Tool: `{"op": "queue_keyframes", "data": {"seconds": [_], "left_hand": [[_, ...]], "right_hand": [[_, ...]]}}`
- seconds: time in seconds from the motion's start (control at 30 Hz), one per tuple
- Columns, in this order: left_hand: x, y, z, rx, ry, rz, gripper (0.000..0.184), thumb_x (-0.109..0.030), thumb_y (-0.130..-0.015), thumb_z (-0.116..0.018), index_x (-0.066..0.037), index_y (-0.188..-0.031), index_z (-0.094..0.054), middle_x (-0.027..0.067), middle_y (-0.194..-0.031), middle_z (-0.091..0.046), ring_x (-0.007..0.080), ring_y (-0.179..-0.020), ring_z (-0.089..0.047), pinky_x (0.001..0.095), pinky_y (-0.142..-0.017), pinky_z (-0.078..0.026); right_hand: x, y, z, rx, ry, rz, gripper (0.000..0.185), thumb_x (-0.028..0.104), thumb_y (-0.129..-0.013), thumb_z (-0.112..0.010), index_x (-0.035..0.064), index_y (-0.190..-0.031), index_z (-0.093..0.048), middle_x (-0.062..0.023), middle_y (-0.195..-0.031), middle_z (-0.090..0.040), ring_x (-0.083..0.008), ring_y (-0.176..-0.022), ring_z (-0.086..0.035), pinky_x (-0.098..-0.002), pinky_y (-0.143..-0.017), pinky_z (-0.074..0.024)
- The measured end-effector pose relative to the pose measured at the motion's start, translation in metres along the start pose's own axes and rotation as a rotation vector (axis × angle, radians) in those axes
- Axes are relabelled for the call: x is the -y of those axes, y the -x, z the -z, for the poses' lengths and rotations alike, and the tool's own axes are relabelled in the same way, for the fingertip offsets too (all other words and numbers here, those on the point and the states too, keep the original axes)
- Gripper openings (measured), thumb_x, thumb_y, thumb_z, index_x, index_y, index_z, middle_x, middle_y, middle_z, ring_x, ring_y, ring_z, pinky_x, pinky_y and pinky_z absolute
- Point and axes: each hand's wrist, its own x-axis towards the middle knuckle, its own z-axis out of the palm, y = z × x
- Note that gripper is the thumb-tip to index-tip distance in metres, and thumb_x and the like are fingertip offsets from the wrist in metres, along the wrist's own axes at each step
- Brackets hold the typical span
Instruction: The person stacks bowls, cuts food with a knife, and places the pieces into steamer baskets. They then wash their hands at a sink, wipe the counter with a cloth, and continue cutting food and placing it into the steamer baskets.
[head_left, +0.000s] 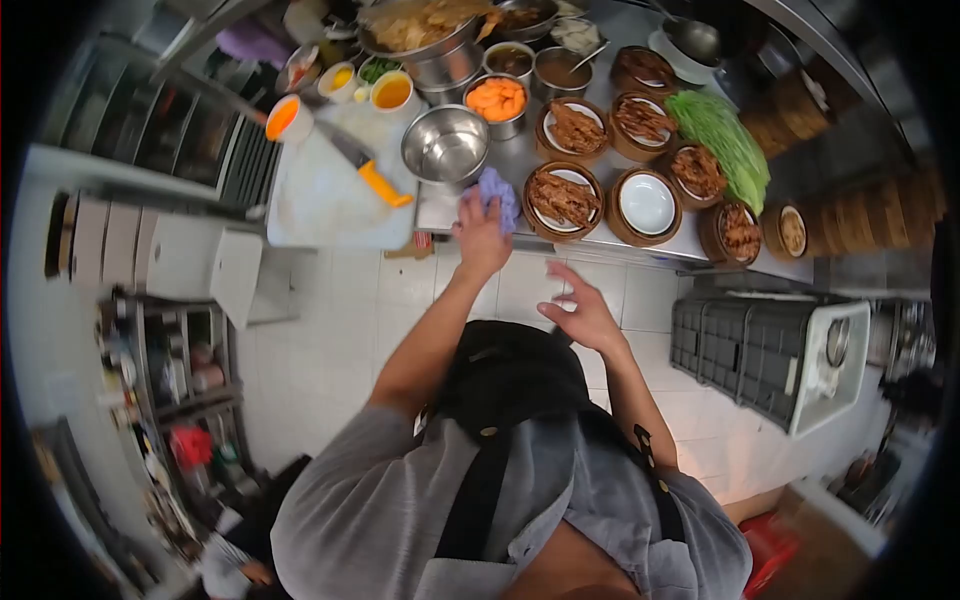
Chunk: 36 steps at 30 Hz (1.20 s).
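Note:
My left hand [482,238] is at the counter's front edge, its fingers bunched on a crumpled purple cloth [499,203]. Just behind the cloth stands a bare steel bowl [446,146]. My right hand [583,309] hangs in the air in front of the counter, fingers apart and holding nothing. Beyond it are a bamboo steamer with brown braised food, perhaps chicken feet [563,197], and a steamer with an empty white dish [648,205]. Several similar filled steamers stand behind and to the right.
A yellow-handled knife [384,186] lies on the white cutting board [320,205] at left. Carrot pieces [496,100] fill a metal container behind the bowl. Leafy greens [722,145] lie right of the steamers. A grey crate [745,345] stands at right, below counter height.

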Motion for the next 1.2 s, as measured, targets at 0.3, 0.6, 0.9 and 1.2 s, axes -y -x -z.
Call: {"op": "queue_keyframes", "data": {"seconds": [0.3,0.6,0.9,1.2], "left_hand": [[-0.018,0.001,-0.004,-0.28,0.128,0.107,0.057,-0.001,-0.063,-0.064,-0.006,-0.119,-0.05,0.0195,-0.12,-0.041,0.0394,-0.112,-0.042,0.0525,-0.096,-0.033],[0.021,0.163,-0.155,-0.738,0.783,1.066,0.049,0.008,-0.064,-0.06,-0.001,-0.111,-0.048,0.0203,-0.109,-0.04,0.0382,-0.104,-0.043,0.0433,-0.09,-0.037],[0.232,0.114,-0.183,-1.003,0.8,1.019,0.032,-0.001,-0.075,-0.06,0.001,-0.105,-0.05,0.0217,-0.102,-0.049,0.0413,-0.091,-0.052,0.0445,-0.079,-0.045],[0.439,-0.067,-0.128,-0.557,0.319,0.754,0.023,-0.013,-0.075,-0.059,-0.011,-0.098,-0.064,0.0126,-0.107,-0.057,0.0364,-0.107,-0.048,0.0493,-0.085,-0.042]], "right_hand": [[-0.13,0.059,0.001,0.643,0.32,-0.318,0.037,0.011,-0.077,-0.068,0.001,-0.112,-0.059,-0.0093,-0.095,-0.064,-0.0159,-0.076,-0.063,-0.0278,-0.064,-0.0513],[-0.163,0.101,0.055,0.441,0.213,-0.692,0.021,-0.006,-0.083,-0.046,-0.0004,-0.096,-0.061,-0.0083,-0.086,-0.065,-0.0135,-0.07,-0.063,-0.0244,-0.054,-0.0484],[-0.075,0.013,-0.072,0.635,0.781,0.029,0.046,-0.004,-0.079,-0.055,0.001,-0.124,-0.047,-0.0142,-0.131,-0.041,-0.0192,-0.109,-0.05,-0.0309,-0.08,-0.0474],[-0.043,-0.097,-0.156,0.313,0.698,0.019,0.056,-0.001,-0.087,-0.036,-0.0121,-0.139,-0.018,-0.0284,-0.144,-0.023,-0.0311,-0.136,-0.022,-0.0366,-0.11,-0.0153]]}}
